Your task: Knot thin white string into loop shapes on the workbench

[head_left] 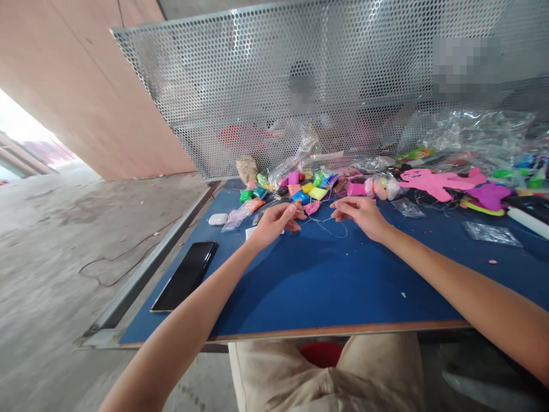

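A thin, pale thread (328,230) hangs in a loose loop between my two hands, just above the blue table. My left hand (281,222) is closed, thumb against the fingers, pinching the thread near its left end. On the other side my right hand (358,214) has thumb and fingertips pressed together on the thread's right part. Behind them lie small coloured packets, among them a yellow one (318,193) and a blue one (300,197). A pink piece (311,208) sits between the hands, slightly farther back.
A black phone (184,277) lies at the table's left, with a white case (218,219) beyond it. A pink figure (444,182), a purple shape (490,195) and clear plastic bags (480,134) are at the right. A perforated metal panel (257,74) stands behind the table.
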### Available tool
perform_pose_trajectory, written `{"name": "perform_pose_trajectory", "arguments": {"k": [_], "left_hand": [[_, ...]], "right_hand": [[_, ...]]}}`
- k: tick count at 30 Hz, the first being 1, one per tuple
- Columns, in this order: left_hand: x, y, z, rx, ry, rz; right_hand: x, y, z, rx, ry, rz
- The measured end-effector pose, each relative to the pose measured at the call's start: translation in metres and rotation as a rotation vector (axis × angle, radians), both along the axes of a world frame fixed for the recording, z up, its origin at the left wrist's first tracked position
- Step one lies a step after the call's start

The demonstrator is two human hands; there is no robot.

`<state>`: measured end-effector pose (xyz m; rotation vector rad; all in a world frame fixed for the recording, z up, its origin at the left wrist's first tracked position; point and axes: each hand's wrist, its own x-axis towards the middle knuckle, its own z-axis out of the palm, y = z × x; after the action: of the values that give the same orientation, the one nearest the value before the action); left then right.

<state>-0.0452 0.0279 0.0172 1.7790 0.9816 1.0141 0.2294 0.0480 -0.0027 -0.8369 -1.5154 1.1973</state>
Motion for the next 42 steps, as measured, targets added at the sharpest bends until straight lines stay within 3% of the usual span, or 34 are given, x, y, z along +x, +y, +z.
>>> {"name": "perform_pose_trajectory", "arguments": {"k": [5, 10, 19, 24, 31, 37, 42], "left_hand": [[-0.004, -0.001, 0.000, 0.421, 0.337, 0.161], [-0.008, 0.001, -0.004, 0.691, 0.546, 0.235], [-0.013, 0.002, 0.008, 0.962, 0.782, 0.237], [-0.014, 0.003, 0.010, 1.048, 0.810, 0.216], [-0.012, 0.002, 0.009, 1.038, 0.788, 0.230], [-0.013, 0.007, 0.000, 0.757, 0.523, 0.278], [-0.015, 0.014, -0.002, 0.567, 0.328, 0.370]], "right_hand": [[0.004, 0.006, 0.000, 0.011, 0.020, -0.112], [0.000, 0.003, 0.000, 0.073, 0.025, -0.133], [0.001, 0.001, 0.001, 0.165, -0.010, -0.130], [0.000, 0.000, 0.000, 0.202, -0.041, -0.141], [0.000, 0.001, -0.001, 0.197, -0.043, -0.124], [0.001, 0.002, 0.000, 0.266, -0.008, -0.155], [0.003, -0.007, 0.009, 0.353, -0.145, 0.000]]}}
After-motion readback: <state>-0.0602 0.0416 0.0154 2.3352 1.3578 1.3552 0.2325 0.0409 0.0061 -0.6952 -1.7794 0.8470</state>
